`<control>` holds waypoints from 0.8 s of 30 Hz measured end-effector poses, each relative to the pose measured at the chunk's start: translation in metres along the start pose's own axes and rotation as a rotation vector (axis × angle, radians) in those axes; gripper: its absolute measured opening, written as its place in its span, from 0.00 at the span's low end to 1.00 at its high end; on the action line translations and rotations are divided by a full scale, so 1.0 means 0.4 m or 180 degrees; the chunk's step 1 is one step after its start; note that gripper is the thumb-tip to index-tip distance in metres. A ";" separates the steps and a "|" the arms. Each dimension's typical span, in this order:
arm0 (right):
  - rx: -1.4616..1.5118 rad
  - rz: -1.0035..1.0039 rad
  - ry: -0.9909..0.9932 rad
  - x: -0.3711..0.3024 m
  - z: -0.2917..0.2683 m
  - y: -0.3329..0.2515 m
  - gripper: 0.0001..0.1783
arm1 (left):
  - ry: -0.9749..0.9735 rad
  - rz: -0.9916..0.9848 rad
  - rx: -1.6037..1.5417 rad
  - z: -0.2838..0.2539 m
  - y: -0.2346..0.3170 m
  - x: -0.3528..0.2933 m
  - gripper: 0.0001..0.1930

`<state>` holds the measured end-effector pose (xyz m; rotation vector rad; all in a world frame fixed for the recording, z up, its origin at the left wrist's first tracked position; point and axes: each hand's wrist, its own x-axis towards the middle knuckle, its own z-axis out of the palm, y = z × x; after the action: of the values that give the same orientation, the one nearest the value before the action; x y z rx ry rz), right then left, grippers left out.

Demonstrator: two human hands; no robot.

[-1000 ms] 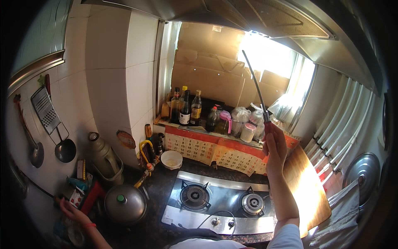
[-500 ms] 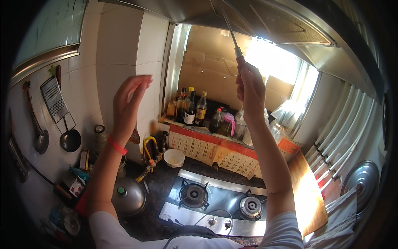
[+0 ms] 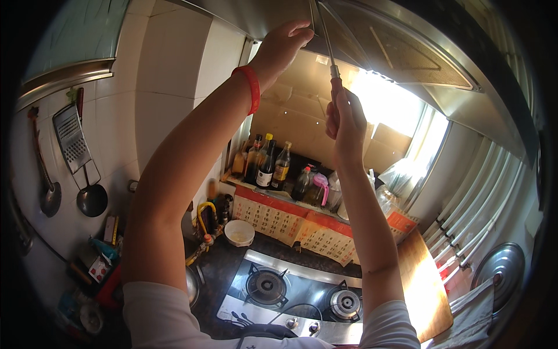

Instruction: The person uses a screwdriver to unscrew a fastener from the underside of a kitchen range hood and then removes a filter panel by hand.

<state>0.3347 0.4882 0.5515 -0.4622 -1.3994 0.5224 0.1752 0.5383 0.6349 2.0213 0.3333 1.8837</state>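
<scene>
My right hand (image 3: 347,119) is wrapped round the reddish handle of a long screwdriver (image 3: 330,43). Its metal shaft points up to the underside of the range hood (image 3: 267,14), and the tip runs out of the picture. Close to the left of the shaft, my left hand (image 3: 286,46) is raised under the hood, fingers stretched out and nothing seen in them. Whether its fingertips touch the hood I cannot tell. A red wristband (image 3: 250,87) is on the left wrist. To the right on the hood is a mesh filter panel (image 3: 418,61).
Below my arms lies a two-burner gas stove (image 3: 261,317), with a white bowl (image 3: 239,232) behind it. Sauce bottles (image 3: 265,166) line the window ledge. A grater (image 3: 72,136) and ladle (image 3: 92,200) hang left; a wooden board (image 3: 427,291) and pot lid (image 3: 501,270) stand right.
My left hand has moved up and right, from beside the wall tiles to near the screwdriver's shaft. The right hand keeps its hold, shifting only slightly.
</scene>
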 end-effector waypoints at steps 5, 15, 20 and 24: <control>0.0085 0.0010 -0.0001 0.001 -0.002 -0.003 0.17 | -0.0028 -0.0118 -0.0210 0.028 0.011 0.042 0.27; 0.0354 0.0005 0.0006 -0.003 0.011 0.016 0.16 | -0.0160 0.0074 -0.0733 0.067 0.001 0.067 0.25; 0.0602 0.0146 0.0042 -0.005 0.023 0.033 0.17 | -0.0207 0.0091 -0.0986 0.066 -0.006 0.075 0.24; 0.1049 0.0349 -0.0144 -0.005 0.037 0.045 0.19 | -0.0112 0.0065 -0.0808 0.059 0.000 0.069 0.25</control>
<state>0.3184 0.5013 0.5409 -0.2618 -1.3043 0.8413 0.2008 0.5470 0.6590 1.8911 0.0600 1.7983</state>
